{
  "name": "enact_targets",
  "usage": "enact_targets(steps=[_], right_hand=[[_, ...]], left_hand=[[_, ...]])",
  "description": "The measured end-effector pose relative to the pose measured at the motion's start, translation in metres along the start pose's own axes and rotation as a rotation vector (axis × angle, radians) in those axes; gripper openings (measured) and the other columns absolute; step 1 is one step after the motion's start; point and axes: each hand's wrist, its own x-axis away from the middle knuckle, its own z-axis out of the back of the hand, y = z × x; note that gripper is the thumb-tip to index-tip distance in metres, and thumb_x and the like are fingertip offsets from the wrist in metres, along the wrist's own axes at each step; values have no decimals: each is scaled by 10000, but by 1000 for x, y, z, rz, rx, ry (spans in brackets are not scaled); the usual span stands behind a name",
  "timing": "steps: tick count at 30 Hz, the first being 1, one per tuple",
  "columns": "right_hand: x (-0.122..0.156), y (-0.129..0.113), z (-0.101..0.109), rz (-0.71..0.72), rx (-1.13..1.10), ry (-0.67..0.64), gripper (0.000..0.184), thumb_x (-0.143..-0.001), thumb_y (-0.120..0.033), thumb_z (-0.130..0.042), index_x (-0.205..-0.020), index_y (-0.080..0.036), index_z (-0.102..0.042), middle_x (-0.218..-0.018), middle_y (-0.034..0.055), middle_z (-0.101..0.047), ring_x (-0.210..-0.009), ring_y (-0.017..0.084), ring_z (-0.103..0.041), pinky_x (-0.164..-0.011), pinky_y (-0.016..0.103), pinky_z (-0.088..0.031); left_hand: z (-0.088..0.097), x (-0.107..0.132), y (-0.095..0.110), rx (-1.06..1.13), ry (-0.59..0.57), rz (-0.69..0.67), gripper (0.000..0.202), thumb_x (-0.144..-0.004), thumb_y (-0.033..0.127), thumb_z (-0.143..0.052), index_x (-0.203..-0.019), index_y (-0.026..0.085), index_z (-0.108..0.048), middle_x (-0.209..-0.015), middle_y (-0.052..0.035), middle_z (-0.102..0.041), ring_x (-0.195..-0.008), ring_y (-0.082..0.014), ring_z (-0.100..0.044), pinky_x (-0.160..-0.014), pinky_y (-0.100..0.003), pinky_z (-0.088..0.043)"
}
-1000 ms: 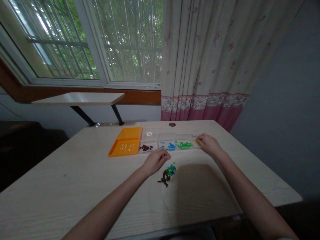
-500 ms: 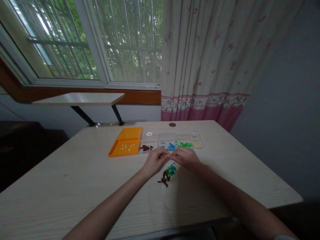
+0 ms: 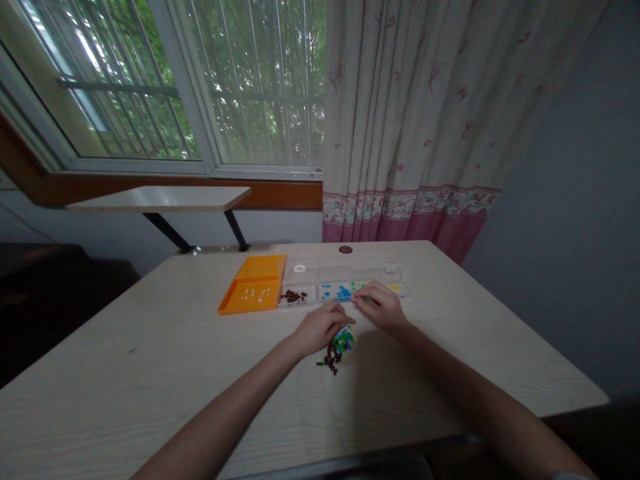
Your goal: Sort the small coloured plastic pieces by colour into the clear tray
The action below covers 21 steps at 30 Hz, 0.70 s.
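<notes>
My left hand (image 3: 324,328) is low over the far end of a loose pile (image 3: 336,353) of tiny brown, green, blue and pale yellow pieces. Its index finger stretches out to the right, the other fingers are loosely bent, and nothing shows in it. My right hand (image 3: 381,307) pinches a small yellow piece (image 3: 353,299) at its fingertips, at the near edge of a clear compartment tray (image 3: 334,273). Front compartments hold brown pieces (image 3: 294,297), blue pieces (image 3: 343,292), green pieces partly hidden by my right hand, and yellow pieces (image 3: 396,287).
An orange tray (image 3: 250,308), at the left end of the clear one, holds several whitish pieces (image 3: 260,293). A raised white shelf (image 3: 165,197) on black legs stands at the back left of the wooden table (image 3: 150,373). Behind are a barred window and a curtain (image 3: 400,133).
My hands, earlier together at the fingertips, have parted. The left has come nearer to me, onto the pile, while the right has moved a little right and covers some green pieces.
</notes>
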Motion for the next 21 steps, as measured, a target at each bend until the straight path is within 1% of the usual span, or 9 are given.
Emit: enact_targets(steps=[2, 6, 10, 13, 16, 19, 21], right_hand=[[-2, -2, 0, 9, -7, 25, 31, -766, -207, -610, -753, -187, -629, -691, 25, -627, -649, 118, -578, -601, 222, -475], [-3, -4, 1, 15, -17, 45, 24, -762, -195, -613, -750, -186, -632, -690, 25, -633, -647, 118, -580, -593, 222, -475], [-1, -5, -1, 13, -21, 56, 44, -773, -209, -605, -749, -186, -634, -683, 26, -634, -644, 120, -578, -592, 225, -474], [-1, -3, 1, -11, -4, 40, 88, -783, -256, -598, -743, -191, -640, -689, 27, -630, -643, 122, -576, -589, 227, -472], [-4, 8, 14, -41, 66, -59, 139, -809, -300, -562, -785, -199, -654, -749, 36, -631, -697, 129, -585, -629, 229, -474], [-6, 31, 41, -86, 227, -223, 172, -836, -297, -518, -858, -203, -659, -836, 47, -630, -774, 139, -591, -704, 239, -460], [-5, 50, 61, -168, 354, -328, 186, -842, -290, -500, -877, -204, -661, -858, 46, -629, -792, 146, -590, -719, 242, -446]], left_hand=[[-1, 0, 0, -47, -25, 4, 245, -847, 213, -464, -1004, 271, -642, -972, -34, -554, -920, -145, -523, -812, -243, -412], [-1, -1, 1, -81, -51, 8, 224, -840, 213, -472, -975, 245, -648, -970, -35, -556, -930, -150, -519, -817, -236, -409], [-1, -2, 0, -65, -35, 13, 216, -838, 194, -463, -946, 213, -649, -933, -40, -570, -917, -152, -524, -818, -235, -410], [-3, -2, -2, -58, -25, 13, 215, -834, 177, -456, -929, 203, -648, -922, -44, -579, -902, -153, -531, -818, -241, -411], [-3, -1, -3, -63, -20, 16, 205, -838, 187, -451, -907, 196, -644, -915, -48, -588, -892, -154, -535, -811, -247, -412], [-1, 0, -4, -84, -18, 28, 197, -844, 209, -448, -888, 190, -639, -899, -51, -595, -890, -157, -536, -801, -248, -413], [1, 1, -3, -105, -22, 35, 200, -848, 224, -444, -890, 190, -638, -896, -53, -595, -885, -157, -536, -791, -247, -414]])
